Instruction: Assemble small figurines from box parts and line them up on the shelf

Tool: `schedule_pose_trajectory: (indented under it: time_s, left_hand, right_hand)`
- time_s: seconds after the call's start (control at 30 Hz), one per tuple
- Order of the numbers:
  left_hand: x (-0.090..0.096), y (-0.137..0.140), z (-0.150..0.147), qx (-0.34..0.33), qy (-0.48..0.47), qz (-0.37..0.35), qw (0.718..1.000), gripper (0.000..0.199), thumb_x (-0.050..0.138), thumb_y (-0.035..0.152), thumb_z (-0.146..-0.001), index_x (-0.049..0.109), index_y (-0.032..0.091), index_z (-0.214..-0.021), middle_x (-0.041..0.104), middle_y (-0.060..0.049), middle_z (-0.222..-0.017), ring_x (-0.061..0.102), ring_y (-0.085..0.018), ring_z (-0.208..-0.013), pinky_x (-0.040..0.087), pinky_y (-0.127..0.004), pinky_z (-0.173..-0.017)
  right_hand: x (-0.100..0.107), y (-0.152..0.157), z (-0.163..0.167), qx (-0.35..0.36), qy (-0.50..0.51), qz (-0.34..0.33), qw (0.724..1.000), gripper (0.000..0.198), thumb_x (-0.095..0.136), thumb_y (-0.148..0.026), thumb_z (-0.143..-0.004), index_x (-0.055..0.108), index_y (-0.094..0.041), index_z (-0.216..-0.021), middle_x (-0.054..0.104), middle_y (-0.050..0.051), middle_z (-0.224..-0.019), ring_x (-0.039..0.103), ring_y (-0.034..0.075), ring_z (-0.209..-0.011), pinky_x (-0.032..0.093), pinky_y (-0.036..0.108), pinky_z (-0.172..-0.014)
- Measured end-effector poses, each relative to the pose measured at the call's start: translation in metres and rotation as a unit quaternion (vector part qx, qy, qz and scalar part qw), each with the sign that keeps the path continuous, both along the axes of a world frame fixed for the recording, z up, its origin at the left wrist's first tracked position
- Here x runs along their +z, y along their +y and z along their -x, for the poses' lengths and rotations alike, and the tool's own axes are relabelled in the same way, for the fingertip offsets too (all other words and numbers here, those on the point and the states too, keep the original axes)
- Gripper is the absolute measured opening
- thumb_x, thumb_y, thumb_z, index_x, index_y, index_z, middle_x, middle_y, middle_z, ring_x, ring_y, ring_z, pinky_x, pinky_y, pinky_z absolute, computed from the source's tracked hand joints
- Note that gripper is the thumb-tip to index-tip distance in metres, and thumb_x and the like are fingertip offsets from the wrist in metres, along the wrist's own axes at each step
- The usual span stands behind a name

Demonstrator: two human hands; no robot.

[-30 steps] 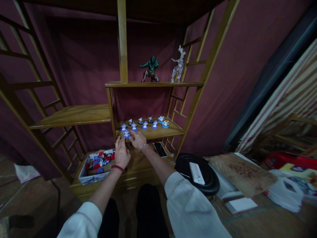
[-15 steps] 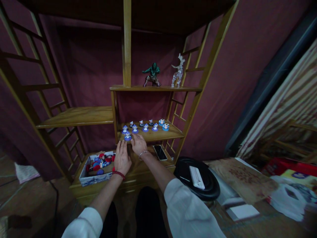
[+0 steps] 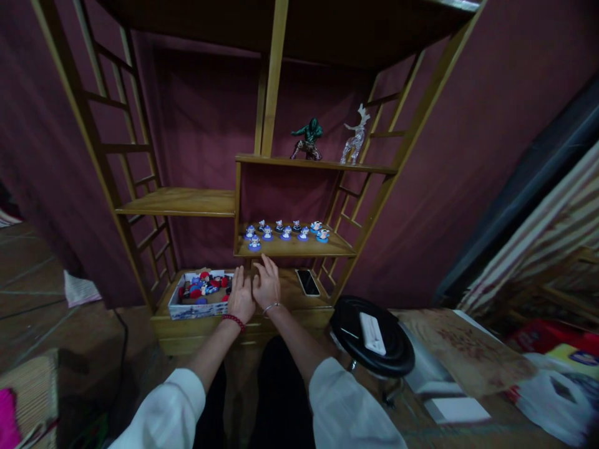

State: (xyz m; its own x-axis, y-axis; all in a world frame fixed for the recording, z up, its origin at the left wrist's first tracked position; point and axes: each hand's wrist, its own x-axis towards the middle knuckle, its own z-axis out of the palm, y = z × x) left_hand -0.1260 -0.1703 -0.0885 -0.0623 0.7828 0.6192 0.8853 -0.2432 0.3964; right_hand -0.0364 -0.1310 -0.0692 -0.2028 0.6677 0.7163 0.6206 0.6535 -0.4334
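Note:
Several small figurines on round bases stand in rows on the small wooden shelf (image 3: pixel 290 249). A purple-and-white figurine (image 3: pixel 254 243) is at the front left, nearest my hands. Behind it are more purple ones, dark-based ones at the back, and blue-based ones such as this figurine (image 3: pixel 322 236) at the right. Both hands hover just below the shelf's front edge, side by side. My left hand (image 3: pixel 241 298) has its fingers stretched out and holds nothing. My right hand (image 3: pixel 266 285) also has extended fingers, with nothing seen in it. An open box (image 3: pixel 199 310) of mixed red and blue figurines sits left of my left hand.
A phone (image 3: pixel 307 282) lies on the lower board to the right. Higher up stand a green crouching statue (image 3: pixel 309 138) and a clear deer ornament (image 3: pixel 355 137). A black round stool (image 3: pixel 344 321) bearing a white object (image 3: pixel 372 333) is at the right.
My right hand has drawn back from the front-left figurine, away from the shelf edge. Both hands are now lower and closer together. The view has shifted left.

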Motion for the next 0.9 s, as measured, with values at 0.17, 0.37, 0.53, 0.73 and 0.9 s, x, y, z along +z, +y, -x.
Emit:
schedule_pose_trajectory:
  time_s: [0.17,0.37,0.53,0.73,0.9]
  left_hand:
    - [-0.016,-0.024,0.006,-0.001,-0.014,0.128,0.992,0.033,0.037,0.006,-0.076,0.054,0.01,-0.104,0.04,-0.015,-0.13,0.042,-0.02,-0.117,0.037,-0.033,-0.097]
    - [-0.023,-0.038,0.021,0.02,-0.014,0.218,0.976,0.033,0.04,0.007,-0.076,0.054,0.012,-0.106,0.047,-0.015,-0.124,0.048,-0.019,-0.111,0.04,-0.029,-0.09]
    - [-0.03,-0.036,0.042,0.042,-0.014,0.238,0.97,0.033,0.035,0.009,-0.08,0.055,0.01,-0.105,0.053,-0.015,-0.116,0.054,-0.017,-0.103,0.041,-0.027,-0.086]
    - [-0.056,-0.024,0.069,0.093,0.047,0.199,0.974,0.039,0.032,0.005,-0.078,0.052,0.004,-0.112,0.048,-0.02,-0.123,0.039,-0.022,-0.12,0.033,-0.035,-0.098]
    - [-0.087,-0.011,0.085,0.12,0.055,0.148,0.98,0.042,0.034,0.006,-0.075,0.052,0.004,-0.113,0.049,-0.021,-0.122,0.031,-0.025,-0.125,0.029,-0.045,-0.1]
  right_hand:
    - [-0.03,-0.026,0.014,0.02,0.026,0.103,0.994,0.037,0.038,-0.004,-0.07,0.063,-0.017,-0.095,0.051,0.007,-0.122,0.045,0.017,-0.112,0.035,0.034,-0.098]
    - [-0.049,-0.033,0.032,0.06,0.006,0.202,0.978,0.033,0.042,-0.002,-0.068,0.067,-0.019,-0.083,0.061,0.006,-0.105,0.058,0.014,-0.095,0.044,0.024,-0.086]
    - [-0.054,-0.025,0.054,0.082,-0.064,0.218,0.971,0.031,0.042,-0.002,-0.07,0.067,-0.019,-0.079,0.063,0.005,-0.098,0.058,0.012,-0.093,0.044,0.02,-0.082]
    - [-0.064,-0.013,0.08,0.1,-0.154,0.228,0.956,0.031,0.041,-0.006,-0.075,0.063,-0.02,-0.091,0.064,0.004,-0.097,0.057,0.013,-0.094,0.042,0.022,-0.084]
    - [-0.072,-0.002,0.094,0.114,-0.199,0.193,0.954,0.034,0.043,-0.008,-0.074,0.061,-0.017,-0.101,0.061,0.007,-0.107,0.05,0.015,-0.107,0.035,0.027,-0.095]
